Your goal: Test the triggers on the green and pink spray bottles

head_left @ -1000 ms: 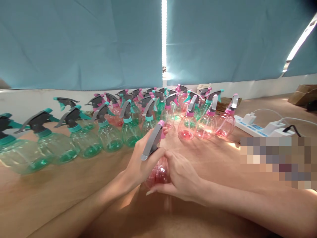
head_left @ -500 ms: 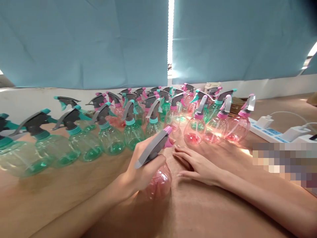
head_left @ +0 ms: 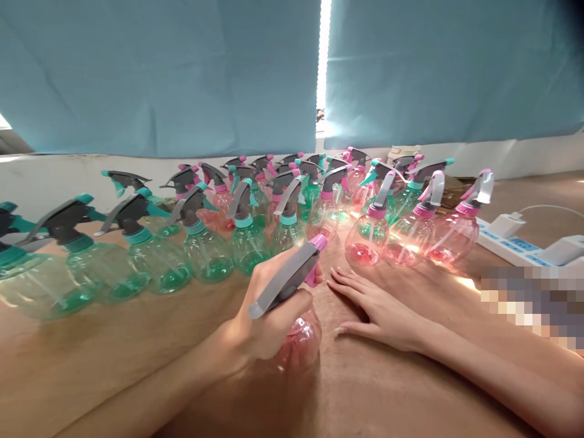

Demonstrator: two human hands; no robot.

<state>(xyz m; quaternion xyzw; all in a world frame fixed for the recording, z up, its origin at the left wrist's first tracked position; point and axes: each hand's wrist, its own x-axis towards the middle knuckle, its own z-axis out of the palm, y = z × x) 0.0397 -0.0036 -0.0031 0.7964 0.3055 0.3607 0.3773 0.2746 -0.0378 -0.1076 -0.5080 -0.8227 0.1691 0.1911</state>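
Note:
My left hand [head_left: 269,316] is wrapped round the neck of a pink spray bottle [head_left: 301,344], which stands on the table [head_left: 365,395]. Its grey and pink trigger head [head_left: 287,277] shows above my fingers, nozzle pointing away to the right. The fingers hide the bottle's neck and collar. To the right, my right hand [head_left: 383,310] lies on the table with fingers outstretched and nothing in it. Just beyond it stand pink spray bottles, the nearest one [head_left: 367,246] tilted in view. A green spray bottle [head_left: 288,234] is close behind my left hand.
Several green spray bottles [head_left: 207,255] form a row on the left. More pink and green ones are crowded behind. A white power strip [head_left: 511,243] with plugged-in chargers lies at the right, near a blurred-out patch. Blue curtains [head_left: 159,79] hang at the back.
The view has shifted slightly, so the bottles at the right appear further right. My left hand keeps its hold on the pink spray bottle. The right hand's fingers are spread a little wider.

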